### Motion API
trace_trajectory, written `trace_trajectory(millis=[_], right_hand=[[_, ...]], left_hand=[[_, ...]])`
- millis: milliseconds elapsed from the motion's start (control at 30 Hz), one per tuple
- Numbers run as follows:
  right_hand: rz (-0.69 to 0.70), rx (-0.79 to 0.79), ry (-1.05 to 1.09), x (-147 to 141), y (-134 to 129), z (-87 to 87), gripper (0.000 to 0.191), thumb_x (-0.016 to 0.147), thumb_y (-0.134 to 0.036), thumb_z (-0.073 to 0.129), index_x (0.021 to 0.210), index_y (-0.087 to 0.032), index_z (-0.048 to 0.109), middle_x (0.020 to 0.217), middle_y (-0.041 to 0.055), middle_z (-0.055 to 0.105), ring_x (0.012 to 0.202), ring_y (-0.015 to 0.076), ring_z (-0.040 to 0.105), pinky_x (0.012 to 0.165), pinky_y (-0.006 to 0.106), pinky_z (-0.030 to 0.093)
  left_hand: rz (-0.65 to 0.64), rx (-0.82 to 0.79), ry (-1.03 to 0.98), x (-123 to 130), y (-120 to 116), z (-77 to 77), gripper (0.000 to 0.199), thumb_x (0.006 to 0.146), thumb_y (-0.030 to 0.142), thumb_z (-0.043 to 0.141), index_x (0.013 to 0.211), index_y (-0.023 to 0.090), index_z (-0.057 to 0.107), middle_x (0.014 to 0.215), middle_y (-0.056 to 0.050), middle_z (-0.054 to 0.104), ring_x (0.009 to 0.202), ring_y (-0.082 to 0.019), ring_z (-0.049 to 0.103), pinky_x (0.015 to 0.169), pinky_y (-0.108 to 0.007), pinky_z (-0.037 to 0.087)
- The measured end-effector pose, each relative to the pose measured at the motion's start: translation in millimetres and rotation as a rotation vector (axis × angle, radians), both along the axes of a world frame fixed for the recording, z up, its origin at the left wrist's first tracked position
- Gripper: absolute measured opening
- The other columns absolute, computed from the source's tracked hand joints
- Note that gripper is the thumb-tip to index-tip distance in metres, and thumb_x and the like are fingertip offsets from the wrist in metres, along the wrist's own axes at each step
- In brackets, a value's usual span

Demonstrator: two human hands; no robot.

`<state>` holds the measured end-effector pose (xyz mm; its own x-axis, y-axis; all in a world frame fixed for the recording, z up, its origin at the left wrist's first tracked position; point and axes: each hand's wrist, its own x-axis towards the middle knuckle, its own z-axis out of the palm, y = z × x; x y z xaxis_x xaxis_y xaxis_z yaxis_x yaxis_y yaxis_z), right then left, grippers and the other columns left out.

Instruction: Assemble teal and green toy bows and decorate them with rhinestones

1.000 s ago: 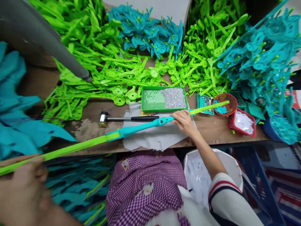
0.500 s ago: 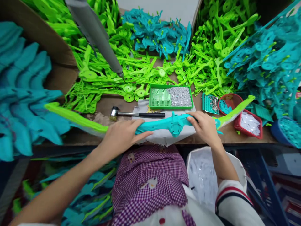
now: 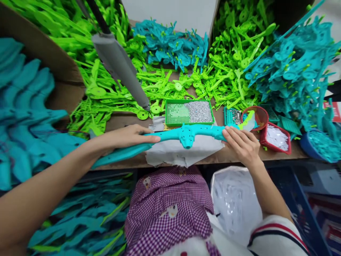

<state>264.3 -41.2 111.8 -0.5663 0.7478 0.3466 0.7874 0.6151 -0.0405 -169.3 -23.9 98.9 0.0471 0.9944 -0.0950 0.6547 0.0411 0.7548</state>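
Note:
A long teal plastic toy bow (image 3: 172,134) spans the space between my hands, just above the front of the bench. My left hand (image 3: 130,137) is closed around its left part, with the thumb along the near side. My right hand (image 3: 242,145) grips the right part, fingers over the top. A raised hub sits in the bow's middle. To the lower left a teal limb slopes down, while a lime-green tip (image 3: 247,120) shows beyond my right hand. Underneath lies a grey cloth (image 3: 165,156). The hammer is mostly hidden behind my left hand and the bow.
Behind the bow stands a green tray (image 3: 167,114) of small metal pieces. A grey power screwdriver (image 3: 119,64) hangs at left centre. Piles of lime parts (image 3: 106,89) and teal parts (image 3: 290,71) fill the back. Right are a red basket (image 3: 277,147) and a blue bowl (image 3: 309,149).
The bow has rolled in my hands: its hub now faces nearer to me, and the left limb shows teal and points lower left. My left hand has shifted left.

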Motion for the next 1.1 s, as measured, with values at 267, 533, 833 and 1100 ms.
trace_trajectory(millis=[267,533,833,1100], right_hand=[[0.082,0.117,-0.074,8.7,0.4,13.2,0.049,0.098,-0.036,0.057,0.146,-0.037,0.048,0.138,0.0014,0.063,0.122,0.0223,0.065,0.099,0.038,0.049],[0.104,0.214,-0.039,17.8,-0.6,14.7,0.064,0.092,-0.033,0.067,0.150,-0.038,0.041,0.131,0.0020,0.068,0.110,0.0230,0.072,0.093,0.037,0.050],[0.132,0.119,-0.115,6.4,-6.2,27.6,0.047,0.094,-0.030,0.065,0.140,-0.026,0.056,0.131,0.0037,0.069,0.112,0.0205,0.070,0.090,0.031,0.050],[0.135,0.076,-0.087,8.9,2.2,19.2,0.041,0.095,-0.033,0.064,0.135,-0.026,0.061,0.128,0.0029,0.071,0.109,0.0214,0.072,0.089,0.033,0.050]], left_hand=[[-0.346,-0.146,0.077,-21.4,-8.1,33.0,0.042,0.081,0.058,0.065,0.100,0.024,0.079,0.100,-0.008,0.076,0.091,-0.029,0.070,0.079,-0.034,0.055],[-0.116,0.579,0.515,-27.3,-104.0,14.8,0.043,0.085,0.040,0.072,0.127,0.032,0.068,0.126,-0.005,0.071,0.108,-0.029,0.069,0.097,-0.044,0.050],[-0.198,0.779,0.596,-34.9,-96.4,8.3,0.044,0.088,0.036,0.073,0.131,0.031,0.064,0.122,-0.002,0.073,0.103,-0.025,0.070,0.094,-0.044,0.050],[0.118,0.588,0.340,-79.1,-118.7,4.8,0.024,0.094,0.035,0.066,0.115,0.026,0.071,0.114,0.008,0.072,0.099,-0.018,0.069,0.094,-0.035,0.055]])
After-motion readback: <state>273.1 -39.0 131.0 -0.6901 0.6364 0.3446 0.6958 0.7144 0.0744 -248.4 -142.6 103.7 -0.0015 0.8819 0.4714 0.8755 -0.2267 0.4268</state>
